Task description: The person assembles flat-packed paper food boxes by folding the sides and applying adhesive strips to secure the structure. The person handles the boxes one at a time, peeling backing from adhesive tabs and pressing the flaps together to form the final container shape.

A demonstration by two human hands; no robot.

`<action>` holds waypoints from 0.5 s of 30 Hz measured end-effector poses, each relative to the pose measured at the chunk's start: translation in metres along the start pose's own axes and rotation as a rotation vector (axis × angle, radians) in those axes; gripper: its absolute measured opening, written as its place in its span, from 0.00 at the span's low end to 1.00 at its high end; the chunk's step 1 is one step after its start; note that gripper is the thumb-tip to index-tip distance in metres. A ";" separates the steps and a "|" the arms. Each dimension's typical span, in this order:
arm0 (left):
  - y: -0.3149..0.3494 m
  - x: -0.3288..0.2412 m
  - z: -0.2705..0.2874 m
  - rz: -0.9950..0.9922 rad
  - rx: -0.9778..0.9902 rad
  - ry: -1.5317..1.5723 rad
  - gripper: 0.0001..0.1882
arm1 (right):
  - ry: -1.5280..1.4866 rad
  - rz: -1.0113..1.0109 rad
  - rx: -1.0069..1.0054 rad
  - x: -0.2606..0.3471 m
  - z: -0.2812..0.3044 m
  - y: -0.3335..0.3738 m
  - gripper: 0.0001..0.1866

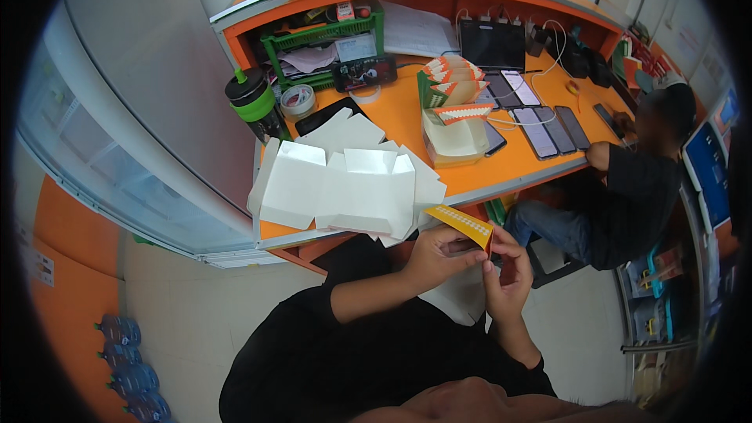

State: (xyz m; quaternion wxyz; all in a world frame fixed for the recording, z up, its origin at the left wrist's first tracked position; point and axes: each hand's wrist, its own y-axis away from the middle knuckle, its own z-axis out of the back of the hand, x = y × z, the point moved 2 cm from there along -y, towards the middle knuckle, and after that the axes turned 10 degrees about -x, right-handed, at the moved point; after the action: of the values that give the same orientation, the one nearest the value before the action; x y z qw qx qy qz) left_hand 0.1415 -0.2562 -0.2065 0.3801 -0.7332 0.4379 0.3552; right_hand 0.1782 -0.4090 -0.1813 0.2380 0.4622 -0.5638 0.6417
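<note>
Close in front of my body, just off the table edge, both hands hold a yellow paperboard box (462, 222) with a white pattern and a red side. The fingers of my left hand (445, 257) are closed on its near side. At its right end, my right hand (507, 272) pinches the red edge. Flat white box blanks (364, 180) with creased flaps lie in a loose pile on the table to the left of my hands. Beyond them, a folded open box (456, 141) stands beside a stack of orange, green and white printed cartons (448, 82).
The orange table (399, 113) carries a black and green bottle (254, 102), tape rolls (298, 100), a green basket (321, 51) and several phones (536, 133) with cables. Another person (634, 180) sits at the right end. Large water bottles (129, 368) stand at lower left.
</note>
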 end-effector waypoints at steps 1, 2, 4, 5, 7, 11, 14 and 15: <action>0.001 -0.002 -0.001 -0.015 -0.007 -0.035 0.18 | -0.033 -0.025 -0.008 0.000 0.001 0.000 0.12; 0.001 -0.004 -0.001 -0.029 -0.013 -0.070 0.17 | -0.066 -0.050 -0.016 -0.001 0.003 -0.001 0.11; 0.002 -0.006 -0.002 -0.100 0.001 -0.185 0.15 | -0.104 -0.083 -0.036 -0.001 0.004 -0.002 0.10; 0.002 -0.007 -0.003 -0.135 0.009 -0.242 0.14 | -0.109 -0.091 -0.049 0.000 0.004 -0.002 0.10; 0.000 -0.014 -0.007 -0.176 0.018 -0.316 0.13 | -0.107 -0.107 -0.071 0.000 0.005 -0.002 0.09; 0.004 -0.007 -0.002 -0.062 0.005 -0.296 0.11 | -0.137 -0.140 -0.088 0.001 0.005 -0.003 0.09; 0.004 -0.005 -0.002 -0.095 -0.009 -0.218 0.09 | -0.189 -0.167 -0.074 0.003 0.004 -0.006 0.09; 0.004 -0.004 -0.002 -0.090 -0.005 -0.232 0.09 | -0.206 -0.177 -0.067 0.003 0.005 -0.006 0.09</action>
State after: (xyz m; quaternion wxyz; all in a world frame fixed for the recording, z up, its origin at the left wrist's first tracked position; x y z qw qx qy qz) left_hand 0.1368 -0.2572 -0.2031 0.4419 -0.7069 0.3569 0.4215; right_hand 0.1834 -0.4126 -0.1762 0.2498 0.5652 -0.5634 0.5484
